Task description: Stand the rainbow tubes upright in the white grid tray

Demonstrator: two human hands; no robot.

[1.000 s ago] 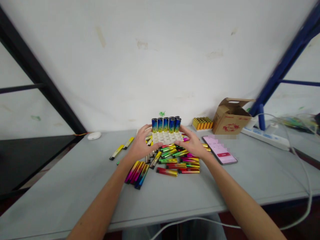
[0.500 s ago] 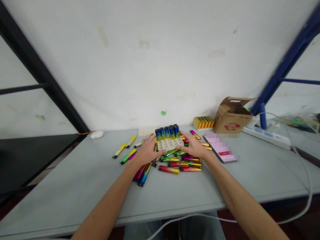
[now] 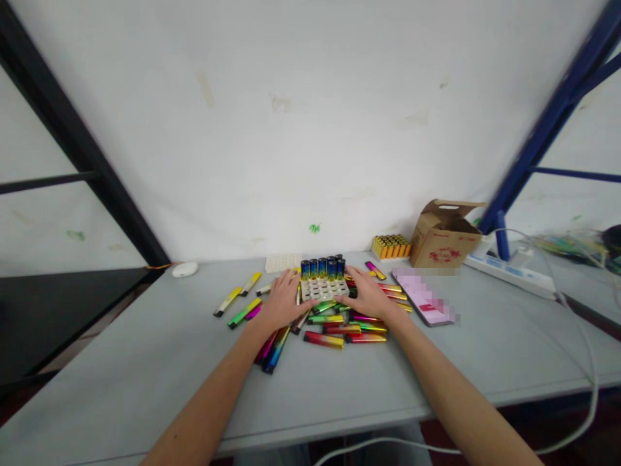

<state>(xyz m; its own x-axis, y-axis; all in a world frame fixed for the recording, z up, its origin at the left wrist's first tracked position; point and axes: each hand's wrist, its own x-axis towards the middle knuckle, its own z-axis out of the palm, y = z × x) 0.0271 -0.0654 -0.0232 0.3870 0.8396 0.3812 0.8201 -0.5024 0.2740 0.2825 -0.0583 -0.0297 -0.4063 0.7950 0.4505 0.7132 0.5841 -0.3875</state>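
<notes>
A white tray with rows of holes sits among the loose pieces in the middle of the table. Several blue-and-gold cylinders, which look like batteries, stand upright in its far rows, while the near holes hold nothing. My left hand is closed on the tray's left side, thumb at the front edge. On the right side, my right hand grips it the same way. Around and under the tray lie many slim, shiny, lighter-like pieces in red, gold, green, blue and yellow, some hidden by my hands.
Behind lies another pale tray. Back right are a block of yellow cylinders, an open cardboard box, a phone and a white power strip. A small white case lies left. A white cable crosses the right edge.
The tray, tilted toward me before, now sits flatter and its cylinders stand more upright. Both hands stay on its sides. The whole view has shifted slightly.
</notes>
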